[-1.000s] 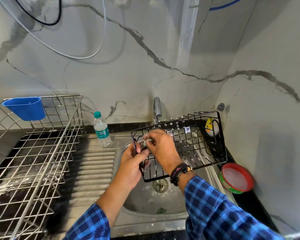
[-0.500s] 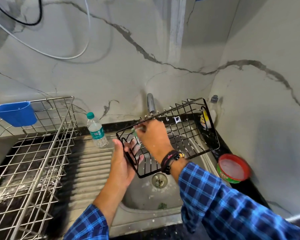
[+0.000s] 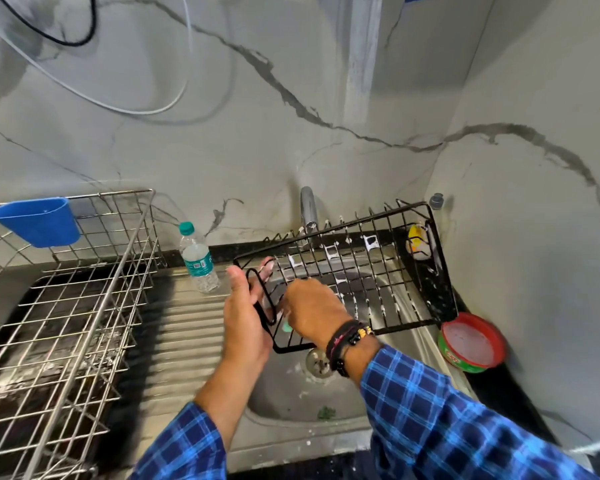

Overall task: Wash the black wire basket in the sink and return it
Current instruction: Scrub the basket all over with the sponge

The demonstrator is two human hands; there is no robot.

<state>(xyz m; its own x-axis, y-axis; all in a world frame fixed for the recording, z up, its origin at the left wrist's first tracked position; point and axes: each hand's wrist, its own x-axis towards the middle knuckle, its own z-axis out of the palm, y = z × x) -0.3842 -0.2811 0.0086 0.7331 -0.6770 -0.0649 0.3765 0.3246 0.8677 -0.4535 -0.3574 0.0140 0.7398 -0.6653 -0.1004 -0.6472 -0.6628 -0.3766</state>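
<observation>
The black wire basket (image 3: 378, 268) is held tilted above the steel sink (image 3: 291, 396), soap suds clinging to its wires. My left hand (image 3: 245, 317) grips the basket's near left end by its loop handle. My right hand (image 3: 314, 308) is closed on a small green scrubber (image 3: 286, 327) pressed against the basket's wire bottom near that same end. The scrubber is mostly hidden by my fingers. The tap (image 3: 308, 209) stands just behind the basket.
A large steel wire rack (image 3: 66, 306) with a blue plastic cup (image 3: 35, 221) hooked on it fills the left counter. A water bottle (image 3: 196, 258) stands on the ribbed drainboard. A red-rimmed green soap tub (image 3: 471, 342) sits right of the sink.
The basket has swung to a flatter tilt, its far end lower. My right hand slid down from the basket's upper rim to its lower near corner.
</observation>
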